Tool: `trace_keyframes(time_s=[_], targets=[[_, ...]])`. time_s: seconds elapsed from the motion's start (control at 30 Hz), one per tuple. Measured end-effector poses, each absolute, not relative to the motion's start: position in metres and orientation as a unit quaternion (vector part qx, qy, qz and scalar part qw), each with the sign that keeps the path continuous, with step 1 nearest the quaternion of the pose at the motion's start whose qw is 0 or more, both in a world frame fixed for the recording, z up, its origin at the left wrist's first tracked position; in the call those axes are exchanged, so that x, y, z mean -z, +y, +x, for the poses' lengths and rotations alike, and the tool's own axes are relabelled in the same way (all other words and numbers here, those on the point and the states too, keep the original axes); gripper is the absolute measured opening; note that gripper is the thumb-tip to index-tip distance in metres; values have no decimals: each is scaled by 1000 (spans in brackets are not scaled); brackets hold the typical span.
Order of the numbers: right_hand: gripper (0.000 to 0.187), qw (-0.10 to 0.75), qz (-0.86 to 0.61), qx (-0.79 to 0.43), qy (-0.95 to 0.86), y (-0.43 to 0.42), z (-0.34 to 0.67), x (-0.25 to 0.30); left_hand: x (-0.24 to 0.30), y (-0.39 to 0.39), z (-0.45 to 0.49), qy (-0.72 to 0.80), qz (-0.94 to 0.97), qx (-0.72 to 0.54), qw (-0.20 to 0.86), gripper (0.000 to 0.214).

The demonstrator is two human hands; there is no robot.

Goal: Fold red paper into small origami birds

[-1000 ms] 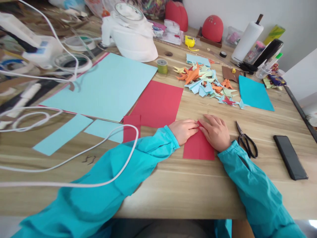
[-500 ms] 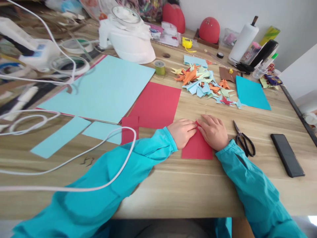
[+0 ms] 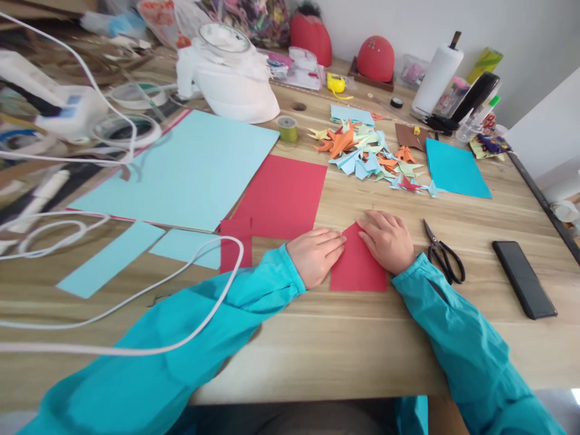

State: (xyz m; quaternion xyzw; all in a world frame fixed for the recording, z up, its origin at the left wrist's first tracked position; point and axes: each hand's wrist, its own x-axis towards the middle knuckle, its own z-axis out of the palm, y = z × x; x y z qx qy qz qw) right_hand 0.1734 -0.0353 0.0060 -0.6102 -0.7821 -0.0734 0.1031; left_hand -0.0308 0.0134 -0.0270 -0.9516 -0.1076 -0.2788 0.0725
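Note:
A red sheet of paper (image 3: 359, 266) lies before me on the wooden table, its top folded into a point. My left hand (image 3: 316, 257) rests flat at its left slanted edge, fingers stretched out and fingertips touching the paper. At the right slanted edge, my right hand (image 3: 387, 240) lies with its fingers extended over the fold, thumb on the paper. Just right of that hand are black-handled scissors (image 3: 444, 252). A larger red sheet (image 3: 283, 196) and a small red strip (image 3: 235, 244) lie to the left.
Folded paper pieces (image 3: 362, 151) are heaped farther back, beside a blue sheet stack (image 3: 457, 169). A large light-blue sheet (image 3: 185, 169) lies at left. A white cable (image 3: 181, 349) loops over my left sleeve. A phone (image 3: 524, 279) is at right; a thread spool (image 3: 287, 128) stands behind.
My left hand has slid down and left along the red paper, uncovering its left slanted edge. My right hand stays near the fold. The view has shifted slightly.

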Motion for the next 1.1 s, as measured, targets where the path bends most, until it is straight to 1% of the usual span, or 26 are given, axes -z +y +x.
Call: trace_keyframes(time_s=[0.33, 0.5, 0.63, 0.77, 0.93, 1.03, 1.1], targets=[[34, 119, -619, 58, -774, -35, 172, -6, 24, 14, -34, -118, -938, 320, 62, 33], [34, 133, -625, 50, -767, -36, 171, -5, 23, 16, -33, -143, -937, 315, 53, 31], [33, 143, -623, 50, -767, -35, 171, -4, 22, 17, -34, -130, -935, 322, 70, 28], [32, 146, -622, 50, -767, -35, 172, -2, 20, 16, -37, -124, -941, 301, 92, 28], [32, 155, -623, 48, -765, -35, 172, 0, 11, 13, -41, -134, -949, 273, 90, 25], [33, 152, -618, 48, -770, -35, 173, 0, 6, 13, -35, -217, -925, 311, 39, 24], [33, 147, -612, 50, -775, -35, 174, 0, 5, 15, -25, -323, -885, 335, -12, 24]])
